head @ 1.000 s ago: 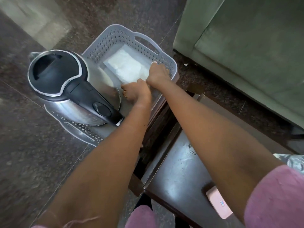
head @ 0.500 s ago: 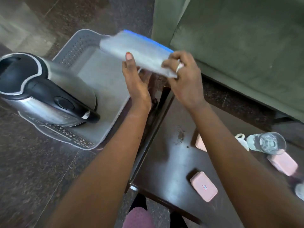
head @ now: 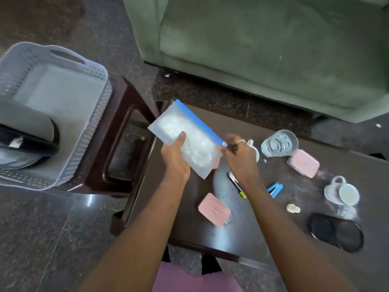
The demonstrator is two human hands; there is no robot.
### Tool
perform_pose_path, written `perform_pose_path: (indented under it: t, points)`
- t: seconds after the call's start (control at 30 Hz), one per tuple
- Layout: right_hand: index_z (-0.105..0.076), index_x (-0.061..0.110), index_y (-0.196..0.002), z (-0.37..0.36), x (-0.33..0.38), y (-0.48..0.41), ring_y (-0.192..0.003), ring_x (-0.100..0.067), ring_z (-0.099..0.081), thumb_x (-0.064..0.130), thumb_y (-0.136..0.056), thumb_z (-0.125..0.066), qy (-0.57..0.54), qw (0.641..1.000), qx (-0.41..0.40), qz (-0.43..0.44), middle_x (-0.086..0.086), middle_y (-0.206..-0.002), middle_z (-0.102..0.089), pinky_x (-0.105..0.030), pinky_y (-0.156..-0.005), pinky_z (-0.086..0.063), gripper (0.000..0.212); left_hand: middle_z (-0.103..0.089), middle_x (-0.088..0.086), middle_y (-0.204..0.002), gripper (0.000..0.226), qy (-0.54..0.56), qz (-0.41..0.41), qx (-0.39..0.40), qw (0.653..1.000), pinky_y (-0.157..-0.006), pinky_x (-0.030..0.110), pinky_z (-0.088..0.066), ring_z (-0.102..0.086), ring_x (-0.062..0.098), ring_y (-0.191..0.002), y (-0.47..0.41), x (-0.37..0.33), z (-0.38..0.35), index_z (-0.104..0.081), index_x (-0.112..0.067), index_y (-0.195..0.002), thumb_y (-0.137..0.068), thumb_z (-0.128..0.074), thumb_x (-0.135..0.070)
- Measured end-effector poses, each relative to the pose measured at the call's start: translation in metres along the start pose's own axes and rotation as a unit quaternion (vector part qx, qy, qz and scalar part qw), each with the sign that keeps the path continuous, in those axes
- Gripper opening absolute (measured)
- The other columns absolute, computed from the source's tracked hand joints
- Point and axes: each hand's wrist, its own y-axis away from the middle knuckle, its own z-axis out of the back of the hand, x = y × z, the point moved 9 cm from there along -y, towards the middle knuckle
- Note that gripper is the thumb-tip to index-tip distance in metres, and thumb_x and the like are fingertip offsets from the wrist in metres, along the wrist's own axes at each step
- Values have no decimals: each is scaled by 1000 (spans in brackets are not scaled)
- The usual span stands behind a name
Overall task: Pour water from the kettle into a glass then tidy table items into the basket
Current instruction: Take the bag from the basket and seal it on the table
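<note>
Head cam: glass (head: pixel 279 143) w/ water, pink boxes on tabletop (head: pixel 185 224). Kettle (head: pixel 23 144) sits in basket (head: pixel 90 131) at left. Left hand (head: pixel 175 158) fingers wrap bag (head: pixel 185 140); right hand (head: pixel 239 155) fingers pinch its blue edge.

both your arms reach forward, hands raised close together

your left hand (head: pixel 175 159) clamps from below, thumb on top; your right hand (head: pixel 240 157) pinches with its fingertips, a ring on one finger.
</note>
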Motion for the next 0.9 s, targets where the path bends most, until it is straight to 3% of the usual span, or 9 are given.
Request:
perform_pose_path:
  t: [0.1,0.3,0.43,0.57,0.6,0.67,0.73,0.8,0.9]
  points:
    - [-69,7,-106,15,-18,10,-81,-10,-53,11,-81,-69,-9,1000,-9,-16,-7,-99,-68,-10,-71,-34,26,-69,4,-106,17,-23,18,-30,999,-90,47,-53,-67,25,-99,10,25,0,-64,-21,-99,-83,-67,-14]
    - [-66,10,-89,25,-34,21,-76,-14,-50,4,-82,-64,-15,1000,11,-18,0,-83,-57,-14,-62,-29,9,-67,8,-115,25,-37,18,-86,995,-93,48,-52,-65,26,-102,23,53,2,-61,-19,-108,-84,-67,-16]
    - [-65,15,-94,36,-33,26,-74,-16,-52,7,-88,-58,-37,999,-9,19,-3,-82,-60,-17,-65,-35,11,-63,6,-120,47,-71,3,-96,993,-95,47,-51,-63,23,-105,25,64,-1,-50,-16,-125,-82,-68,-10]
    - [-68,10,-106,54,-20,33,-87,-13,-61,1,-84,-62,-55,991,-55,109,-5,-102,-70,-4,-80,-39,24,-49,7,-135,77,-155,-42,-85,983,-105,45,-42,-52,24,-120,24,65,-8,-31,-19,-138,-75,-75,-7]
    - [-67,11,-107,56,-18,34,-89,-12,-63,0,-83,-62,-60,989,-64,122,-5,-103,-71,-5,-83,-40,27,-38,7,-143,88,-231,-77,-100,965,-108,42,-38,-43,26,-127,26,58,-9,-23,-19,-142,-73,-77,-12]
    - [-67,13,-108,61,-21,33,-87,-8,-63,-4,-82,-61,-88,985,-76,127,-5,-99,-70,-8,-82,-45,32,-10,7,-154,104,-396,-179,-111,894,-114,41,-26,-19,30,-139,33,43,-20,-7,-15,-147,-71,-78,-22]
    - [-65,15,-108,64,-25,30,-86,-1,-60,-7,-81,-60,-122,983,-75,113,3,-97,-67,-6,-78,-46,35,2,9,-156,103,-486,-311,-54,815,-117,46,-8,-3,28,-142,47,31,-43,-4,-14,-148,-73,-74,-30]
    - [-63,13,-100,69,-25,28,-85,-2,-58,-7,-79,-63,-128,981,-87,118,8,-98,-59,-14,-78,-47,29,-9,5,-155,83,-530,-399,40,747,-112,50,3,-1,21,-141,62,30,-71,-19,-24,-146,-79,-66,-37]
    - [-63,7,-82,78,-23,26,-81,-9,-55,-6,-74,-68,-134,972,-119,152,3,-100,-52,-18,-76,-49,16,-37,0,-148,45,-580,-470,139,650,-105,62,6,-13,21,-138,80,37,-101,-49,-33,-130,-87,-58,-33]
